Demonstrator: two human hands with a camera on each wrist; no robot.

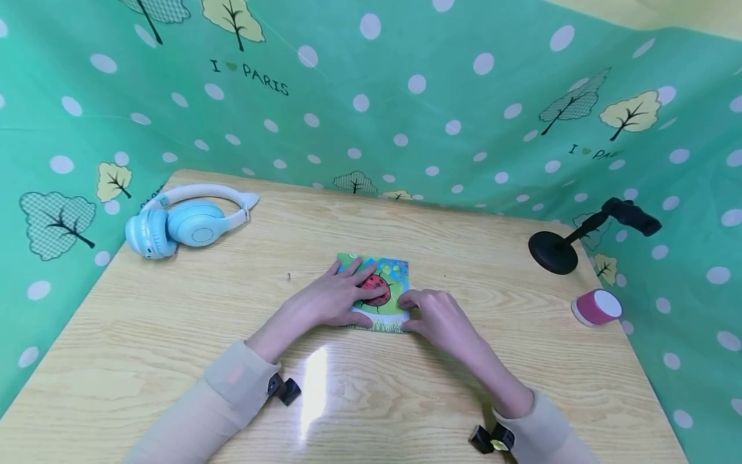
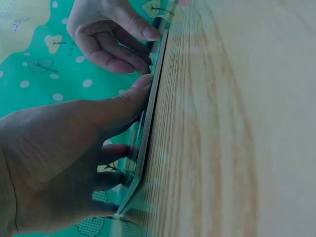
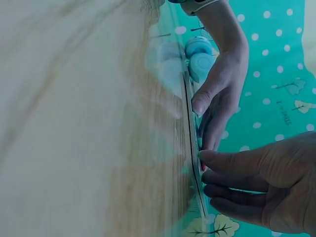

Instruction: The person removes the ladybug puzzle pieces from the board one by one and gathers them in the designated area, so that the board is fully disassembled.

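Presently the flat square ladybird-printed card (image 1: 379, 290) lies mid-table on the pale wooden table (image 1: 174, 335). Left hand (image 1: 333, 299) presses it with straight, spread fingers; right hand (image 1: 437, 319) pinches its near right corner with curled fingertips. Advisable: maintain flat downward pressure and lift the corner slowly.

At frame centre a green-and-blue picture card (image 1: 387, 283) bears a red, black-spotted ladybird, pale wood-grain table (image 1: 174, 335) beneath, light-blue-and-white headphones (image 1: 182, 222) upper left, a pink, white-ended roll (image 1: 597, 307) and black stand (image 1: 556, 251) right, and a white-dotted, tree-printed green backdrop (image 1: 440, 103) behind.
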